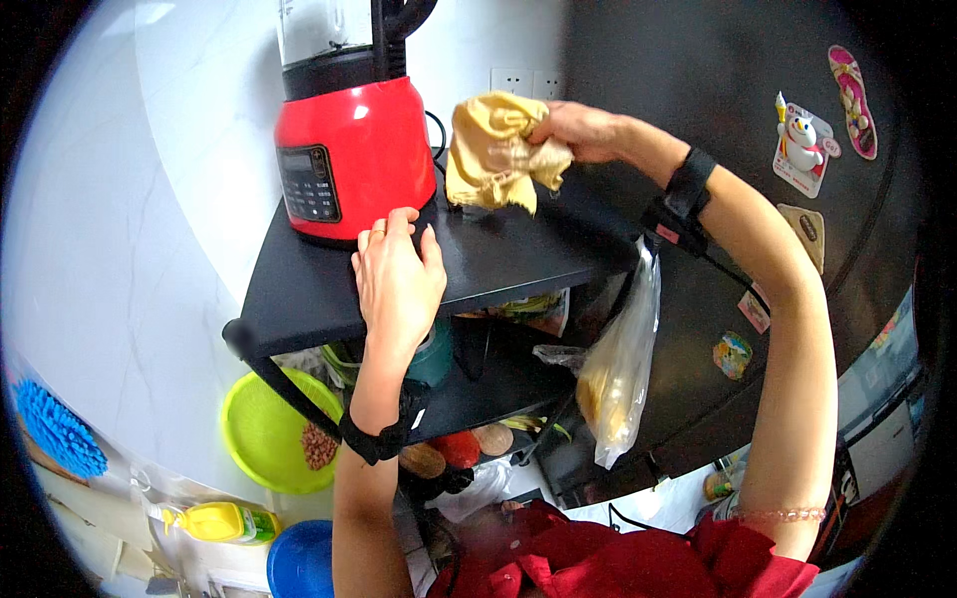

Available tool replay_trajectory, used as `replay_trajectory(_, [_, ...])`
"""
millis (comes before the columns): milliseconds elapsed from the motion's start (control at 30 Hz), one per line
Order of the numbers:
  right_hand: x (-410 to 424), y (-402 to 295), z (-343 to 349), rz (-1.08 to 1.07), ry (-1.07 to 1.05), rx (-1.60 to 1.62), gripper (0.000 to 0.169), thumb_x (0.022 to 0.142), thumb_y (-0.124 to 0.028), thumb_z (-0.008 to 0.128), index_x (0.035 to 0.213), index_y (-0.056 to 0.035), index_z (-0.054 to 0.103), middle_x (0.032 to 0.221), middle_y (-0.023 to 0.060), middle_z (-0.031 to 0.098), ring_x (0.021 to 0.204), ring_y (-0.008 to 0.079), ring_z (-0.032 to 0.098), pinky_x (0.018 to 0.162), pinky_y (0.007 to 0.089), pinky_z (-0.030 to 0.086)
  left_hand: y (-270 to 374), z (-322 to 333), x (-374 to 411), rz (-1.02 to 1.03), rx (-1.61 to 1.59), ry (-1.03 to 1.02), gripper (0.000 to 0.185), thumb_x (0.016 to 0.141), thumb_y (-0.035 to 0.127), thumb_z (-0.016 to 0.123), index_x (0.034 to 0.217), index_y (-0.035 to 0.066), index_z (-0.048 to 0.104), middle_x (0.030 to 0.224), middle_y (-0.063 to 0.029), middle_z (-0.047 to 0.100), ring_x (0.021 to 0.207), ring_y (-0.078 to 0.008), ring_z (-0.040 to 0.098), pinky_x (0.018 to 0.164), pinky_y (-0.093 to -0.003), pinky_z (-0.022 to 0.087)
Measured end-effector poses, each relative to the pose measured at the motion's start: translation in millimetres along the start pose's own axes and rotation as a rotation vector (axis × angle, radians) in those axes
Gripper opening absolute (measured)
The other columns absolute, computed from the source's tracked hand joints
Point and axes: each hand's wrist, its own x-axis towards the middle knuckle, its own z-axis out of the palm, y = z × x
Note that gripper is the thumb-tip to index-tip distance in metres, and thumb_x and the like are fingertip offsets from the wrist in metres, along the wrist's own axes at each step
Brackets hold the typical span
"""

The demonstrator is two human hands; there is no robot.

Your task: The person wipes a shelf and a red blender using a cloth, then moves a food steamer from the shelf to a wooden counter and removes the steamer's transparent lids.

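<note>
A red blender base [355, 157] with a dark control panel stands on the black shelf top [516, 254], its clear jar [325, 34] mounted above. My left hand [400, 280] rests against the lower front of the base, fingers slightly spread; whether it presses on the base or on the shelf I cannot tell. Bunched in my right hand [579, 132] is a yellow cloth [497, 153], raised over the shelf to the right of the blender. The cloth hangs down and hides part of the wall and cord behind it.
A plastic bag [620, 374] hangs at the shelf's right side, beside a dark panel with magnets [804, 146]. Below left are a green basket [243, 441], a yellow bottle [220, 522] and a blue basin [303, 560]. A wall socket [512, 81] sits behind the cloth.
</note>
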Motion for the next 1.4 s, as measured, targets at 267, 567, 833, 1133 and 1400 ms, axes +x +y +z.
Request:
replay_trajectory(267, [7.5, 41.3, -5.4, -0.128, 0.167, -1.295, 0.066, 0.073, -0.014, 0.065, 0.132, -0.0104, 0.033, 0.116, 0.0198, 0.052, 0.111, 0.0351, 0.049, 0.094, 0.039, 0.044, 0.4, -3.0, -1.0, -0.018, -0.016, 0.013, 0.025, 0.081, 0.017, 0.056, 0.1, 0.001, 0.057, 0.094, -0.0153, 0.06, 0.094, -0.0318, 0.054, 0.082, -0.0419, 0.041])
replay_trajectory(567, [7.2, 34.4, 10.6, 0.083, -0.255, -1.493, 0.074, 0.07, -0.016, 0.067, 0.136, -0.0138, 0.033, 0.13, 0.019, 0.042, 0.115, 0.0352, 0.046, 0.099, 0.0396, 0.038, 0.6, -6.5, -2.9, -0.03, -0.056, -0.017, 0.023, 0.081, 0.017, 0.056, 0.099, 0.002, 0.057, 0.092, -0.0149, 0.06, 0.093, -0.0313, 0.055, 0.082, -0.041, 0.041])
replay_trajectory(833, [8.5, 17.3, 19.5, -0.039, -0.224, -1.473, 0.044, 0.075, -0.007, 0.061, 0.119, -0.0108, 0.056, 0.104, 0.0155, 0.06, 0.105, 0.031, 0.053, 0.092, 0.0371, 0.044, 2.4, -4.7, -2.9, 0.023, -0.066, -0.007, 0.022, 0.081, 0.018, 0.058, 0.099, 0.004, 0.057, 0.09, -0.0122, 0.06, 0.09, -0.0297, 0.056, 0.08, -0.04, 0.041])
replay_trajectory(1133, [97.8, 23.8, 23.3, -0.252, -0.246, -1.531, 0.035, 0.07, -0.006, 0.061, 0.105, -0.0085, 0.064, 0.092, 0.0164, 0.065, 0.088, 0.0312, 0.062, 0.078, 0.0368, 0.051, 9.0, -9.1, -2.0, 0.039, -0.018, -0.038, 0.024, 0.08, 0.015, 0.06, 0.102, 0.004, 0.056, 0.093, -0.0085, 0.059, 0.09, -0.0261, 0.054, 0.077, -0.0361, 0.04])
replay_trajectory(1400, [174.5, 41.0, 12.6, -0.39, -0.119, -1.365, 0.036, 0.07, -0.007, 0.058, 0.105, -0.01, 0.065, 0.094, 0.0141, 0.065, 0.087, 0.03, 0.062, 0.076, 0.0362, 0.05, 15.7, -8.0, -3.2, 0.007, 0.006, -0.013, 0.024, 0.08, 0.014, 0.061, 0.101, 0.005, 0.056, 0.092, -0.0079, 0.058, 0.09, -0.026, 0.054, 0.078, -0.0361, 0.04])
